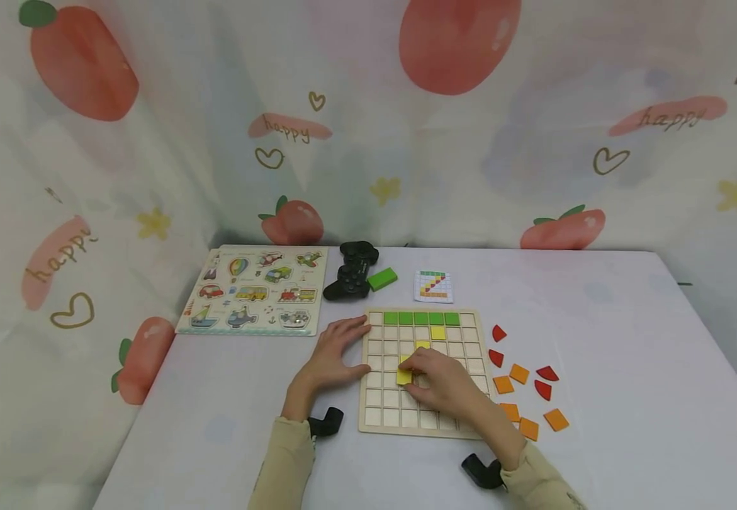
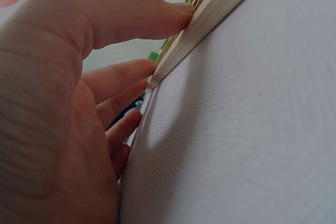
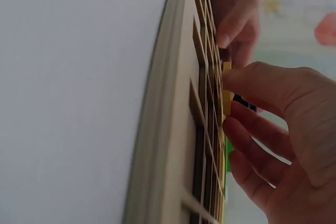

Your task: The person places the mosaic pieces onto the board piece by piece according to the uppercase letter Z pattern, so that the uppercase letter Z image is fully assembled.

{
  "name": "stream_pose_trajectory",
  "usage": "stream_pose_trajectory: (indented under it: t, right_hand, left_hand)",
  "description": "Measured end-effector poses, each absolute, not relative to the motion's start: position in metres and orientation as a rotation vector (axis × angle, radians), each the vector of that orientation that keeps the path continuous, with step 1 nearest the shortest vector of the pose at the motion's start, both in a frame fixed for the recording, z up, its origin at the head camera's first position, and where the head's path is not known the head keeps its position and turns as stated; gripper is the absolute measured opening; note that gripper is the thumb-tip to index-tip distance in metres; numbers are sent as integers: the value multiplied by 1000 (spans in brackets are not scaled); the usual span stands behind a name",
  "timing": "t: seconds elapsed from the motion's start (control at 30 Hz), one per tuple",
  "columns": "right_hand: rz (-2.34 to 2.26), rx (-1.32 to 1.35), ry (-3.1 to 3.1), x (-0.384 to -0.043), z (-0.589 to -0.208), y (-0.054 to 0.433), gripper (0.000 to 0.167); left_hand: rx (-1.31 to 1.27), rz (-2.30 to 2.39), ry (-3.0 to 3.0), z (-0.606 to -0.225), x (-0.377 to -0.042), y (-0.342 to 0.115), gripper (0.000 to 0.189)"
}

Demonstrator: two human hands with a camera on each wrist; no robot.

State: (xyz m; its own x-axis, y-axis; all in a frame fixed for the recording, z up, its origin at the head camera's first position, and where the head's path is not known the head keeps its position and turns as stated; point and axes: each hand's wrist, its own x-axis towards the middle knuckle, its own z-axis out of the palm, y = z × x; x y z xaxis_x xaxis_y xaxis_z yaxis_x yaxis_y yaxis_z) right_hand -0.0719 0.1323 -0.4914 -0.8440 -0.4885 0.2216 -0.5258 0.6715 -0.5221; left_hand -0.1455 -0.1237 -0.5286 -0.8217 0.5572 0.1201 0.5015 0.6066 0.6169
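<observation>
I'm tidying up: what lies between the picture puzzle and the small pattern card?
The head view shows a black game controller and a green block there.

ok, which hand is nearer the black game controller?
Left. The left hand touches the left edge of the grid board, on the near side of the game controller; the right hand is farther off, over the board, pinching a yellow square.
</observation>
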Motion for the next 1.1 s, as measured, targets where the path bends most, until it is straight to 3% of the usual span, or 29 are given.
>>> stream_pose_trajectory:
  t: [0.37, 0.8, 1.1]
  right_hand:
    - [821, 934, -2864, -79, -490, 112, 7]
    - [816, 996, -2894, -89, -485, 109, 5]
    - [1121, 625, -2881, -105, -470, 150, 21]
  left_hand:
    - [906, 1023, 2738, -525, -144, -125, 74]
    - [912, 1024, 2736, -525, -145, -124, 73]
    - [923, 1063, 2732, -527, -144, -123, 74]
